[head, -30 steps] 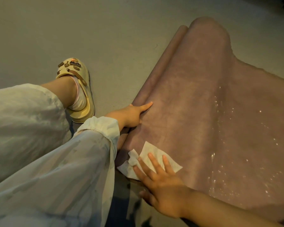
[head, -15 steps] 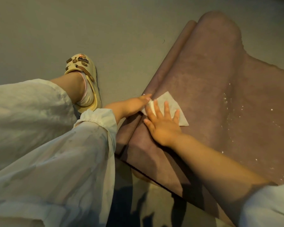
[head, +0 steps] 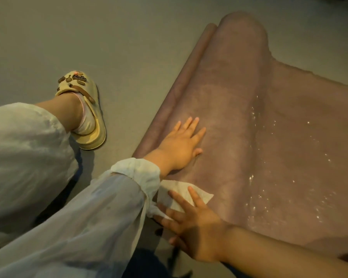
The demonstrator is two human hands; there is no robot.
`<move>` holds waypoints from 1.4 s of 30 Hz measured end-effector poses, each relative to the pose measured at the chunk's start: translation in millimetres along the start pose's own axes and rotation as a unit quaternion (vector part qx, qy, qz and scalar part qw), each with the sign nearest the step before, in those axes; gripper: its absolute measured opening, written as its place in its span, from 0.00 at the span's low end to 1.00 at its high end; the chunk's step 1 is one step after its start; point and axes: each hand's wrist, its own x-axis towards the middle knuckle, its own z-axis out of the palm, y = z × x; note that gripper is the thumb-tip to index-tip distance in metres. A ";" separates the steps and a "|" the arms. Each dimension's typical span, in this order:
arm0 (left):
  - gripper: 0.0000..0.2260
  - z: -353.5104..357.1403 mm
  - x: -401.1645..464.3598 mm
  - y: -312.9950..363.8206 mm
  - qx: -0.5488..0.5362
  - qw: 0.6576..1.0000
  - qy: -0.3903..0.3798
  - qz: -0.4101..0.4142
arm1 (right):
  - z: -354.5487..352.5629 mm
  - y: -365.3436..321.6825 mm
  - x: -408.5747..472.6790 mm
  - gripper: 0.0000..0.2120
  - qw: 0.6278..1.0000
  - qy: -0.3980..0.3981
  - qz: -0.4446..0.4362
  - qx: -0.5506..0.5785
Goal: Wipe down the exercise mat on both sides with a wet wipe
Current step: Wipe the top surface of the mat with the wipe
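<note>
Grey floor (head: pixel 129 47), bare concrete look, under everything. Mat (head: pixel 279 147) spread across right half on floor, mauve-brown, far end curled up into a loose roll with a second narrower fold along its left edge; probably rolled back to expose this face for wiping. Surface matte, faintly mottled, scattered bright wet specks down the right part, likely moisture from wiping; left strip near hands looks drier. Leg in pale trousers (head: pixel 18 157) at left, foot in cream sandal (head: pixel 88 121) planted on floor just beside mat edge, apart from it. Left hand (head: pixel 181 143) flat on mat near rolled edge, fingers straight and slightly spread, palm down, seemingly pinning curl so it does not spring back. Right hand (head: pixel 197 225) at near edge, fingers spread and extended, pressing wipe (head: pixel 181 195) flat against mat; no pinch, just pressure for sliding. Wipe white, crumpled, partly tucked under left sleeve cuff (head: pixel 137 173), partly under right fingertips, lying on mat's near-left corner. Judged mid-wipe on one face; other face cannot tell.
</note>
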 end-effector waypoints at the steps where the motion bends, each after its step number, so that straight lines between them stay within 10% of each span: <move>1: 0.28 3.8 -0.1 -1.2 0.035 0.999 -0.007 -0.003 | 1.7 2.3 -8.3 0.27 1.000 0.002 0.004 -0.001; 9: 0.36 -4.1 6.5 -15.4 0.089 0.989 -0.113 -0.034 | 1.4 71.7 -38.1 0.27 0.982 0.055 0.170 -0.066; 15: 0.51 -19.0 18.2 -5.6 0.073 0.982 -0.173 -0.034 | -23.5 158.5 -32.8 0.25 0.952 0.095 0.291 0.026; 26: 0.49 -18.7 30.0 2.8 0.069 0.970 -0.227 -0.048 | -72.0 260.7 -2.3 0.25 0.859 0.241 0.403 0.205; 42: 0.55 -39.6 33.1 24.9 0.084 0.962 -0.251 -0.067 | 17.5 105.0 -44.2 0.30 0.922 0.187 0.274 0.201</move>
